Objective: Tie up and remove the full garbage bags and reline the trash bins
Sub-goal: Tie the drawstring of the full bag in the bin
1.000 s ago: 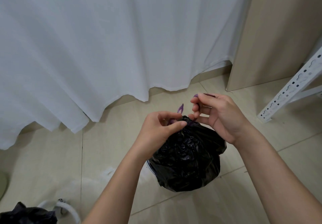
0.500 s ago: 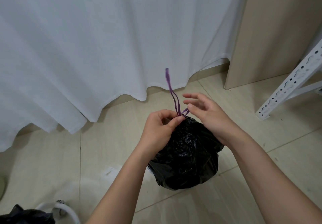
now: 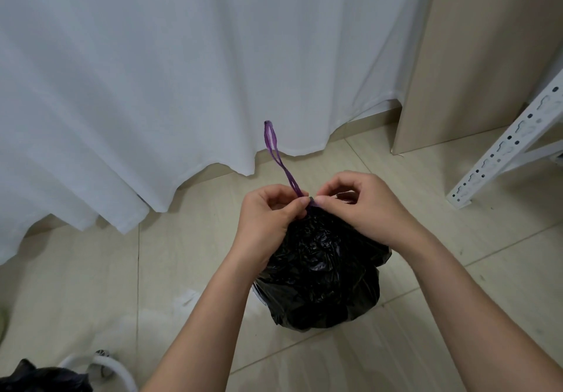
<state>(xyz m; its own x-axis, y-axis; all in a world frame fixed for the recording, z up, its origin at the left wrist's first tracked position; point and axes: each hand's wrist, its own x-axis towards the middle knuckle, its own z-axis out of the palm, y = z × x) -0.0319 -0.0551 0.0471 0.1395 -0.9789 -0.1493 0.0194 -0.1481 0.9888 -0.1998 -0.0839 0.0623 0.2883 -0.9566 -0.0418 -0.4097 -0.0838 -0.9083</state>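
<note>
While both hands, left [image 3: 268, 215] and right [image 3: 362, 209], pinch the purple drawstring [image 3: 275, 154] at the neck of the bag [image 3: 323, 269] just below them, film looks soft, slick and tear-prone, so lift by the knotted neck, not the sides

White sheer curtain [image 3: 152, 71] hangs across the back, its hem reaching the pale beige tiled floor [image 3: 189, 257]; a light wood-grain cabinet panel [image 3: 475, 56] stands at right, a white perforated metal rack upright [image 3: 505, 145] leaning just beside it; lighting soft, even.
</note>
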